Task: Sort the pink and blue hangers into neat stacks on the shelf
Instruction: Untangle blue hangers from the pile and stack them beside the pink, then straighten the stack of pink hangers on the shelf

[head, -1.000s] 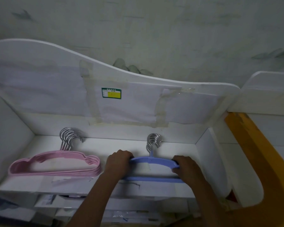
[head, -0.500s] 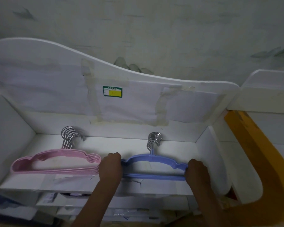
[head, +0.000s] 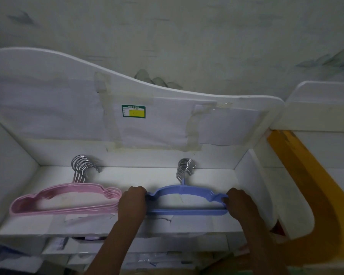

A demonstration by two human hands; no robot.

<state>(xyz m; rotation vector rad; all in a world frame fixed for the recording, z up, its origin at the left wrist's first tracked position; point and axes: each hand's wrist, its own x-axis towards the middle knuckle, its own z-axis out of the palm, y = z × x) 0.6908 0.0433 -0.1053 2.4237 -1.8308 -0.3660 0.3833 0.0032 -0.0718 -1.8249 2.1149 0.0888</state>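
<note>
Green-and-yellow sticker (head: 133,111) on shelf back panel (head: 48,108), print seemingly unreadable

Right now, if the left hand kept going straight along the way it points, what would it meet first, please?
The left hand, gripping the blue hangers at their left end, points toward the back of the shelf. Beyond it lies bare shelf, so probably the white back panel comes first; depth is unclear.

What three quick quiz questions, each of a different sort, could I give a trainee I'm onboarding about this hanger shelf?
1. True or false: the pink hanger stack lies left of the blue hanger stack.
2. What does the left hand grip? A) pink stack's end B) blue stack's left end C) the green and yellow label
3. Fill in: the right hand grips the blue stack's ____ end.

Key: 1 true; 2 B; 3 right.
</note>
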